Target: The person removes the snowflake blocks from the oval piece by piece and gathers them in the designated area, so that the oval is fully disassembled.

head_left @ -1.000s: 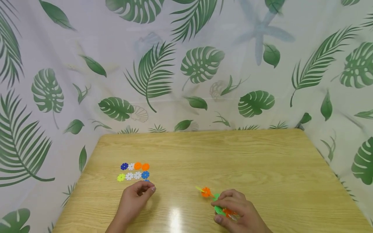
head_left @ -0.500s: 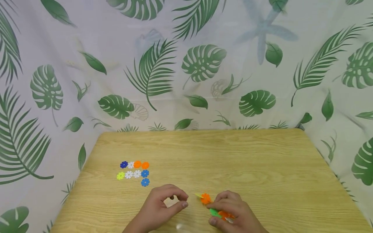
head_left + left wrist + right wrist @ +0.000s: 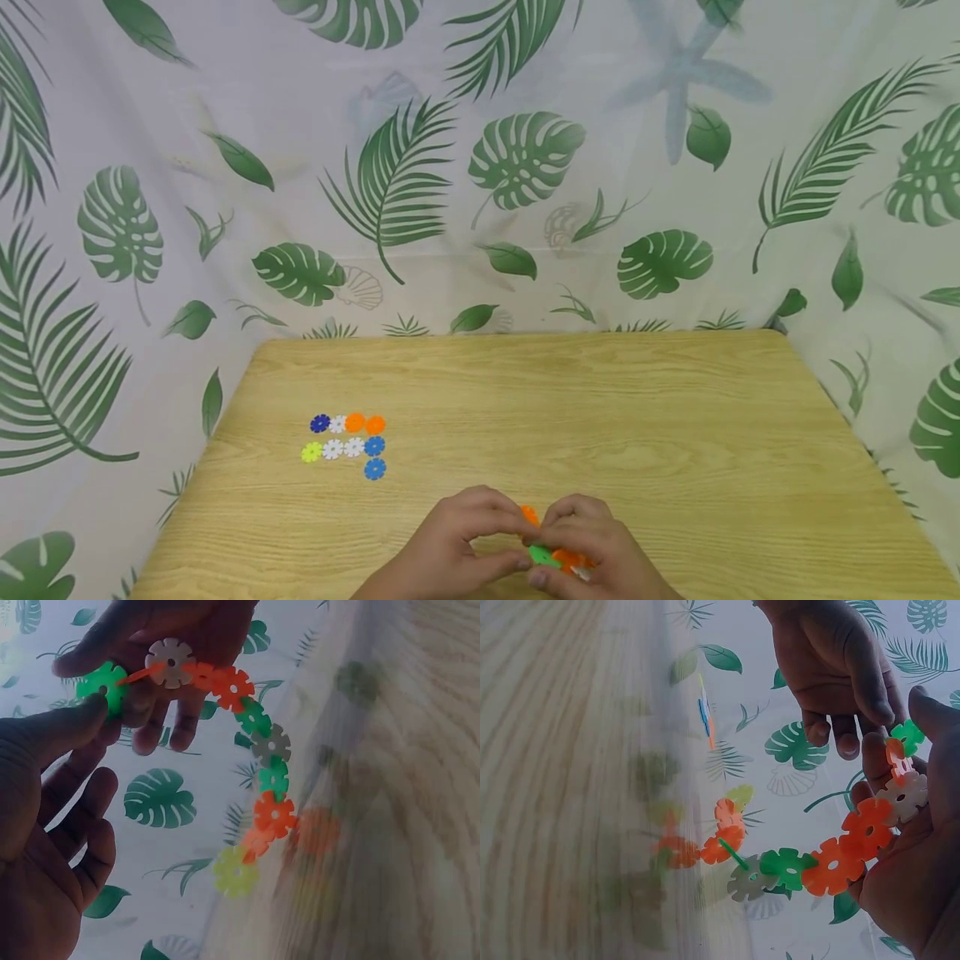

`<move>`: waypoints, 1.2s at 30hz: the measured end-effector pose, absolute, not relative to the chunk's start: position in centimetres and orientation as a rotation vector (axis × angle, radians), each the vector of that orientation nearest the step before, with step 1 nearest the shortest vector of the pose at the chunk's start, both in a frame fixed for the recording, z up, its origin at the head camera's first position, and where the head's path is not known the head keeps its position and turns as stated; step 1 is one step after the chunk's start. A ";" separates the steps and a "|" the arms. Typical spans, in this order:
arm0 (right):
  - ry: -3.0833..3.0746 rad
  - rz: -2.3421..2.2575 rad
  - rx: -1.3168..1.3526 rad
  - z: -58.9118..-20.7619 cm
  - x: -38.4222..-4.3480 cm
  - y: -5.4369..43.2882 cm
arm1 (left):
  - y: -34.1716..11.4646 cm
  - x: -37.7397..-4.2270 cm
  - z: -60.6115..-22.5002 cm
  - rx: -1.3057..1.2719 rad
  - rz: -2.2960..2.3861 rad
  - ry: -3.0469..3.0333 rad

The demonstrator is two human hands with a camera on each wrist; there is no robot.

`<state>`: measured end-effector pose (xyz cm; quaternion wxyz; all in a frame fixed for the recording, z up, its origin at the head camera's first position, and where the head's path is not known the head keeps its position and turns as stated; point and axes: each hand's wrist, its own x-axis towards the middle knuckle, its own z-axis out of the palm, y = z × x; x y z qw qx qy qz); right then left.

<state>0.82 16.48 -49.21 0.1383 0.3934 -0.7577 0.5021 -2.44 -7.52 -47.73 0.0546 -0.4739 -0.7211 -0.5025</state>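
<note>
A chain of flower-shaped slotted plastic discs (image 3: 274, 814) in orange, green, white and yellow hangs in a curve from my right hand (image 3: 603, 546). My right fingers and thumb hold it near its upper end, beside a white disc (image 3: 170, 663). At that end is a green disc (image 3: 101, 684), which my left hand (image 3: 465, 542) pinches between thumb and fingers. Both hands meet low in the head view, fingertips close together. There, an orange disc (image 3: 529, 514) shows just beyond the fingers; the rest of the chain is mostly hidden by them.
Loose flower discs lie flat at the left of the wooden table (image 3: 637, 417). A dark blue disc (image 3: 320, 423) starts the back row, a yellow disc (image 3: 311, 452) the middle row, and one blue disc (image 3: 375, 469) lies in front. A leaf-print curtain (image 3: 420, 208) surrounds the table.
My left hand has moved right from beside the loose discs to the chain in my right hand and now pinches its green end disc. The right hand has shifted slightly left.
</note>
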 end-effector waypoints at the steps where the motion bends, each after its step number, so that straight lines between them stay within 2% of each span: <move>1: -2.194 1.449 1.138 -49.2 0.8 16.5 | -7.4 -2.4 -47.8 -1.434 -1.518 -2.185; 16: -2.247 1.404 1.090 -49.5 1.0 16.3 | -6.7 -2.6 -48.5 -1.411 -1.487 -2.082; 27: -2.324 1.289 0.940 -48.9 1.6 16.1 | -6.9 -2.3 -48.4 -1.244 -1.627 -2.096; 36: -2.039 1.163 0.948 -50.0 0.9 15.8 | -7.0 -2.2 -48.4 -1.198 -1.672 -2.120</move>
